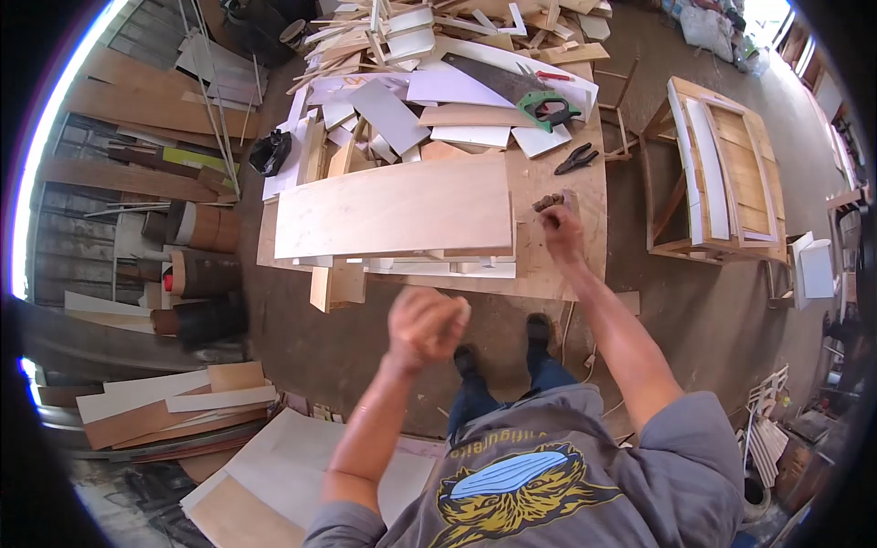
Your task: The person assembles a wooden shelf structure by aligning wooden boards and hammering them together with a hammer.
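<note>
My left hand (427,324) is raised in front of the bench's near edge, its fingers curled and slightly blurred; what it holds, if anything, is hidden. At the right part of the bench, my right hand (561,228) has its fingers pinched beside a small brown pile (548,202), too small to make out. A long pale wooden panel (393,208) lies between the hands and the scrap, on top of a white and wooden frame (438,266). Black pliers (575,159) rest beyond my right hand. Farther back lies a saw with a green handle (548,109).
Scrap boards (384,114) are heaped over the far part of the workbench (539,265). A black plastic bag (270,152) sits at its left edge. A wooden frame piece (731,173) stands to the right. Boards (174,402) lie at lower left.
</note>
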`<state>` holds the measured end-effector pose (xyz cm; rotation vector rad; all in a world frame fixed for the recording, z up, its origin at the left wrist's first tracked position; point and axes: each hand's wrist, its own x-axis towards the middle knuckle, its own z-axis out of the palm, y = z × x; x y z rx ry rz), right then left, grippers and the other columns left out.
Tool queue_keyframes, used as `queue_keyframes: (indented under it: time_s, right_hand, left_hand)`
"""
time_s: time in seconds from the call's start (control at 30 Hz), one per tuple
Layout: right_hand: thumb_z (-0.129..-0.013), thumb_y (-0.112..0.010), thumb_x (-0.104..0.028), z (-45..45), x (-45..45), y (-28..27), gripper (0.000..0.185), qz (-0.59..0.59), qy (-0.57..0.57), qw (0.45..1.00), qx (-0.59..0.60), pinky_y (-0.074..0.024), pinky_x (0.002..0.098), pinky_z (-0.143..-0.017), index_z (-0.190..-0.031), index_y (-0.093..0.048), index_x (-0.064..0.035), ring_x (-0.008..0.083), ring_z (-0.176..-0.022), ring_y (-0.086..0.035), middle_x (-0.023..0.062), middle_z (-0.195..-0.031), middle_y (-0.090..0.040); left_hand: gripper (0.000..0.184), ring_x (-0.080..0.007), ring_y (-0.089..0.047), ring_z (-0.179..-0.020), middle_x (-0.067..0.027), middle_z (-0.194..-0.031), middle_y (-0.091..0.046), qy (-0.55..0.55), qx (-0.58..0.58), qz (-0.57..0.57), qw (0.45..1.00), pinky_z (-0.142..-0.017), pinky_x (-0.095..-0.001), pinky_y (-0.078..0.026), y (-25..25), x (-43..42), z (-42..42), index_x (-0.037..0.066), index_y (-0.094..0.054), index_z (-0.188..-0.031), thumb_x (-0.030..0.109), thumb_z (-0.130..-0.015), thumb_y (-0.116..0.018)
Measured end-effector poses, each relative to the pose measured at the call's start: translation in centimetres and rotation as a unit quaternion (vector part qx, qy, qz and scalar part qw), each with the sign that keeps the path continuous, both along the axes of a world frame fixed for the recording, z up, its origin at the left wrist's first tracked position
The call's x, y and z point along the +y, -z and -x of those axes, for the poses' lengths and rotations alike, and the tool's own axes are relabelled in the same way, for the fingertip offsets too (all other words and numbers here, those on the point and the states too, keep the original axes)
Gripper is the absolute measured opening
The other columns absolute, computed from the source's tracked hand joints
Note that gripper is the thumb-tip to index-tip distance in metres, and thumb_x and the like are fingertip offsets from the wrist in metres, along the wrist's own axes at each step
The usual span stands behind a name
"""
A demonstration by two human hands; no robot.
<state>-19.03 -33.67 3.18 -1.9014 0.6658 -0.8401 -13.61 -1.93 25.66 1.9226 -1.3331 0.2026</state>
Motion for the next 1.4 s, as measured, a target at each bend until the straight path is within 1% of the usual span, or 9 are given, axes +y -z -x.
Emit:
queue_keyframes:
  time_s: [0.17,0.3,0.33,0.83,1.0,1.1,1.17,1.27,1.4]
  right_hand:
    - [-0.099,-0.074,-0.008,1.4,0.2,-17.9,0.007,-0.040,0.007,0.998,-0.054,-0.0564,0.0310,-0.074,-0.101,-0.073,-0.0012,0.0133,-0.080,-0.071,0.0058,-0.087,-0.077]
    - [-0.103,-0.073,-0.006,1.0,4.5,-23.4,0.005,0.033,-0.037,0.993,-0.108,-0.0503,0.0230,-0.067,-0.102,-0.072,-0.0009,0.0041,-0.075,-0.060,-0.0022,-0.090,-0.069]
    - [-0.103,-0.074,-0.006,1.0,6.4,-24.6,0.006,-0.054,-0.042,0.993,-0.094,-0.0460,0.0218,-0.064,-0.103,-0.070,-0.0012,0.0018,-0.073,-0.054,-0.0044,-0.088,-0.065]
    - [-0.104,-0.071,-0.004,-1.1,8.0,-25.9,0.006,-0.100,-0.064,0.989,-0.083,-0.0514,0.0264,-0.091,-0.108,-0.069,-0.0007,0.0068,-0.095,-0.063,0.0015,-0.108,-0.071]
    - [-0.103,-0.068,0.001,-3.4,4.3,-24.9,0.007,-0.136,-0.129,0.974,-0.124,-0.0476,0.0320,-0.103,-0.108,-0.063,-0.0015,0.0141,-0.117,-0.060,0.0102,-0.129,-0.064]
    - [-0.102,-0.068,0.003,-5.1,3.2,-24.4,0.009,-0.178,-0.134,0.962,-0.155,-0.0508,0.0300,-0.094,-0.107,-0.062,-0.0015,0.0132,-0.109,-0.061,0.0093,-0.124,-0.065]
    - [-0.102,-0.068,0.003,-5.9,2.4,-23.4,0.011,-0.173,-0.156,0.962,-0.144,-0.0504,0.0311,-0.096,-0.109,-0.061,-0.0016,0.0160,-0.112,-0.060,0.0136,-0.126,-0.065]
    - [-0.101,-0.068,0.003,-6.9,1.5,-23.0,0.011,-0.114,-0.182,0.971,-0.109,-0.0518,0.0329,-0.096,-0.108,-0.061,-0.0024,0.0192,-0.108,-0.064,0.0141,-0.123,-0.068]
    - [-0.102,-0.067,0.003,-7.7,2.0,-23.6,0.011,-0.169,-0.195,0.963,-0.078,-0.0539,0.0317,-0.094,-0.108,-0.061,-0.0028,0.0175,-0.104,-0.067,0.0127,-0.118,-0.070]
  left_hand:
    - [0.045,-0.0364,-0.063,-0.127,-0.0141,-0.130,-0.073,0.006,0.002,-0.049,0.999,-0.107,-0.0505,-0.051,-8.2,0.0,-10.2,0.008,-0.075,-0.125,0.020,-0.084,-0.087]
    - [0.069,-0.0397,-0.048,-0.148,-0.0150,-0.156,-0.058,0.048,-0.088,-0.129,0.987,-0.121,-0.0549,-0.039,-9.4,-0.1,-13.7,0.014,-0.065,-0.145,0.047,-0.088,-0.085]
    - [0.074,-0.0398,-0.044,-0.151,-0.0152,-0.160,-0.054,0.052,-0.090,-0.146,0.984,-0.124,-0.0550,-0.037,-9.3,0.3,-14.2,0.015,-0.063,-0.149,0.052,-0.088,-0.083]
    - [0.136,-0.0423,-0.027,-0.161,-0.0197,-0.170,-0.038,0.122,-0.131,-0.271,0.946,-0.131,-0.0579,-0.024,-10.8,2.4,-20.1,0.015,-0.033,-0.168,0.081,-0.062,-0.086]
    - [0.119,-0.0415,-0.027,-0.162,-0.0192,-0.171,-0.037,0.029,-0.024,-0.263,0.964,-0.131,-0.0572,-0.026,-11.2,5.1,-22.9,0.011,-0.045,-0.162,0.060,-0.066,-0.095]
    - [0.101,-0.0410,-0.035,-0.159,-0.0200,-0.168,-0.042,-0.144,0.084,-0.220,0.961,-0.128,-0.0544,-0.033,-9.3,8.0,-24.6,0.007,-0.048,-0.161,0.037,-0.077,-0.095]
    - [0.087,-0.0354,-0.048,-0.150,-0.0208,-0.165,-0.047,-0.200,0.068,-0.190,0.959,-0.124,-0.0475,-0.038,-8.0,9.8,-26.4,0.004,-0.046,-0.161,0.032,-0.090,-0.088]
    - [0.072,-0.0257,-0.058,-0.137,-0.0191,-0.157,-0.056,-0.284,0.351,-0.038,0.892,-0.119,-0.0393,-0.042,-5.3,12.2,-27.7,0.001,-0.044,-0.162,0.027,-0.103,-0.076]
    - [0.050,-0.0165,-0.063,-0.124,-0.0126,-0.137,-0.070,-0.326,0.431,-0.035,0.841,-0.111,-0.0301,-0.046,-5.3,12.1,-27.6,-0.006,-0.049,-0.156,0.014,-0.112,-0.061]
